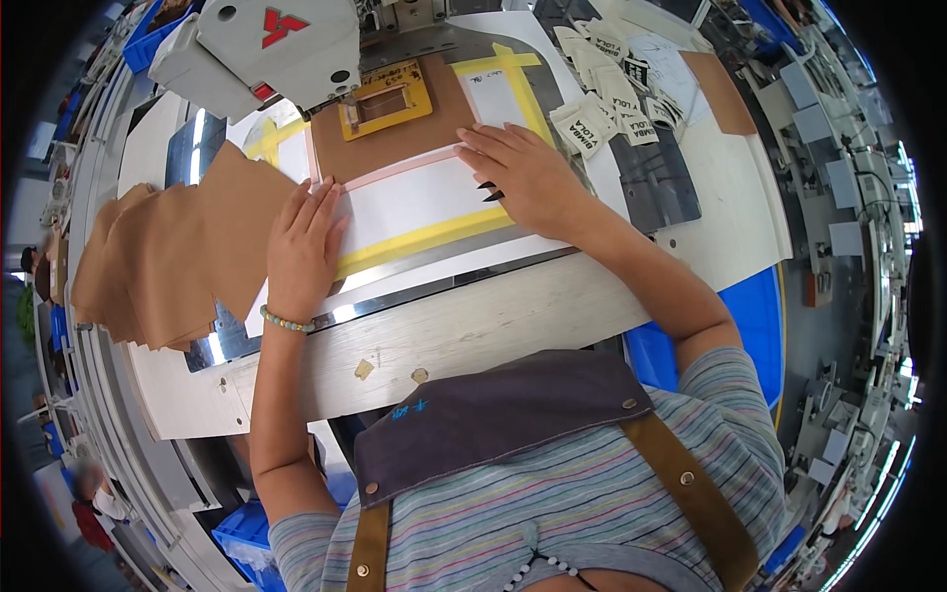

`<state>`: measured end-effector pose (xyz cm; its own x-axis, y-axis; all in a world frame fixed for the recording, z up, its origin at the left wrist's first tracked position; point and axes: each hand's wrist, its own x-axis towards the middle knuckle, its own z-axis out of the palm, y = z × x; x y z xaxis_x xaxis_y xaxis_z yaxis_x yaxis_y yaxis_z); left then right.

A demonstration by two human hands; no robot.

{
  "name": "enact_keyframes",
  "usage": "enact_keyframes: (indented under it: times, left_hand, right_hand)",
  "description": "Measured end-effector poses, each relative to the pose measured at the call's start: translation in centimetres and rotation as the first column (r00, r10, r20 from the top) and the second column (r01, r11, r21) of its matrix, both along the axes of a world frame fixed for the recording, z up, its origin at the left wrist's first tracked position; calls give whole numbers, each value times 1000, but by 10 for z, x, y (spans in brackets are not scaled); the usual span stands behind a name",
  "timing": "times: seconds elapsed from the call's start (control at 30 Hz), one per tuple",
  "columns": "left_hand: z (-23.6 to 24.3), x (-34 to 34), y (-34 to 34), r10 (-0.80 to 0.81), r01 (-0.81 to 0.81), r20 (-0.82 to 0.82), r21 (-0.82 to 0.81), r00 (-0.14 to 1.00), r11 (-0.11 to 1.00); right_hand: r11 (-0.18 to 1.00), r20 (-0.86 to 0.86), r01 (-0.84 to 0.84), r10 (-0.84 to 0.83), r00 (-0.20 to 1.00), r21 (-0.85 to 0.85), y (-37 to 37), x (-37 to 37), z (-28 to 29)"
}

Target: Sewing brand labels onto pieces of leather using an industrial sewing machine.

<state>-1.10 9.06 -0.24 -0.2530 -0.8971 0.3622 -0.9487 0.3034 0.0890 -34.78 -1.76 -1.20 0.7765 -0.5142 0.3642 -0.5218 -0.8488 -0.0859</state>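
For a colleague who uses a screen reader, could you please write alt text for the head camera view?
A person presses both hands flat on a white template edged with yellow tape under a white sewing machine: the left hand at its left edge, the right hand at its upper right. A brown fabric piece lies under the machine, a stack of brown pieces to the left, small white labels to the right.

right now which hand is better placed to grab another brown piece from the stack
Left, probably. The left hand rests flat right beside the brown stack; the right hand lies across the template, near the labels.
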Motion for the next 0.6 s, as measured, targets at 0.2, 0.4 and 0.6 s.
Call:
enact_keyframes:
  times: [0.2, 0.4, 0.6]
  left_hand:
    - [9, -8, -1, -22, 22, 1, -34, 1000, 999]
    - [2, -1, 1, 13, -13, 7, -9, 1000, 1000]
    - [2, -2, -2, -22, 20, -107, -12, 994, 1000]
  right_hand:
    - [999, 42, -38, 37, 998, 33, -2, 0, 0]
    - [999, 109, -29, 25, 994, 40, -2, 1, 3]
    - [999, 53, -20, 23, 998, -43, -4, 1, 8]
